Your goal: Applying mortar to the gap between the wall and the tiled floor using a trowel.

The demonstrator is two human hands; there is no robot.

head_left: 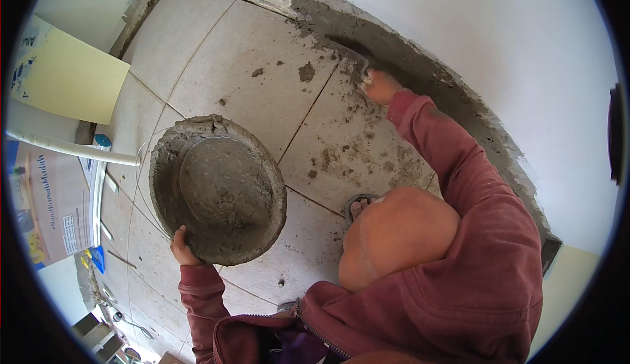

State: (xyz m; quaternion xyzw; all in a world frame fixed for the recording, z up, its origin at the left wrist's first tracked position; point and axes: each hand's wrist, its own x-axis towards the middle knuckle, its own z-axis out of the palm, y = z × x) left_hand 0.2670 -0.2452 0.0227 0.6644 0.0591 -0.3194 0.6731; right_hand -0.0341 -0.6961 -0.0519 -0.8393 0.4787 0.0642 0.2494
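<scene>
My left hand point(184, 247) is closed on the near-left rim of a round, cement-crusted basin point(278, 187). Wet grey mortar point(226, 177) lies inside the tilted basin. Farther off, my right hand point(380, 87) is wrapped round the handle of a trowel point(349, 52), partly hidden by the fingers. The trowel's blade is at the foot of the white wall, against a band of grey mortar point(400, 56). Whether the blade presses into that band I cannot tell.
Mortar crumbs point(306, 71) are scattered over the beige floor tiles point(252, 39). On the left stand a yellow sheet point(79, 69), a white pipe point(79, 149) and a printed board point(52, 200). My bent knee point(410, 229) and sandalled foot point(357, 208) are close to the basin.
</scene>
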